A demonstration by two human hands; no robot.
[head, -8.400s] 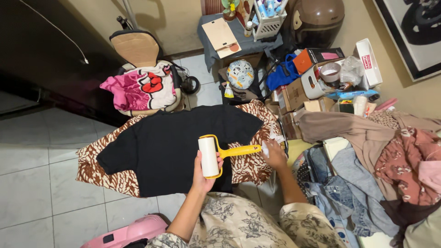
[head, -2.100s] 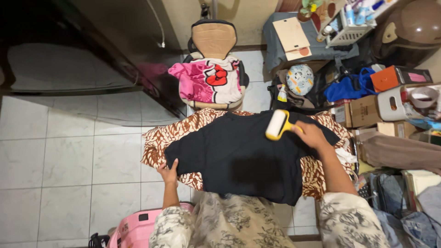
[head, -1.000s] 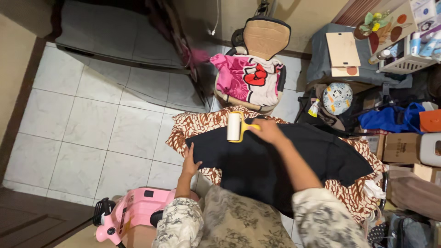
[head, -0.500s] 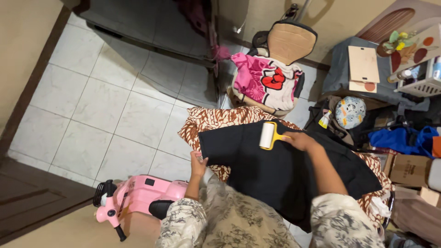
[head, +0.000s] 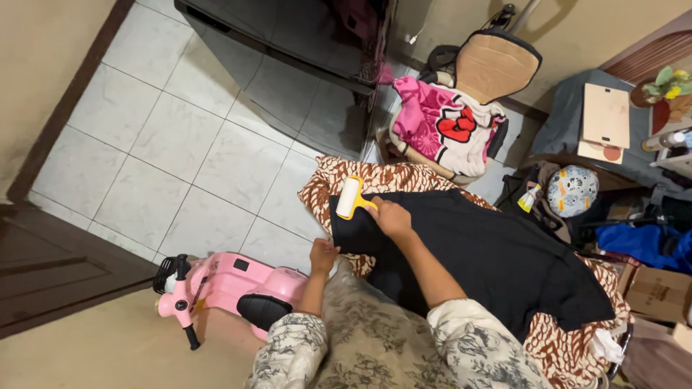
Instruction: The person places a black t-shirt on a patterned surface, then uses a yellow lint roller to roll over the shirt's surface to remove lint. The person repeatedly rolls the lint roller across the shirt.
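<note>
Right hand (head: 390,217) is closed around the yellow handle of the lint roller (head: 349,197); its white roll lies on the sleeve end of the black shirt (head: 490,252). The shirt is spread flat over a brown patterned cloth (head: 339,176). Left hand (head: 323,256) rests at the near edge of the cloth, just beside the shirt's sleeve; whether its fingers pinch fabric or only press, I cannot tell. The hands are near each other but apart.

Packages and signs: a brown cardboard box (head: 657,292) sits at the right edge, partly cut off. A pale rectangular board (head: 605,115) lies on a grey-draped stand (head: 562,126) at upper right, with a second pale piece under it bearing a red round mark. A small tube with a yellow cap (head: 528,198) lies beside a round patterned ball (head: 572,190); its label is too small to make out.

Other things: pink toy scooter (head: 231,284) on the floor at lower left, a chair (head: 497,65) with a pink and white blanket (head: 447,126) draped over it, blue cloth (head: 649,241) at right, half hidden.
</note>
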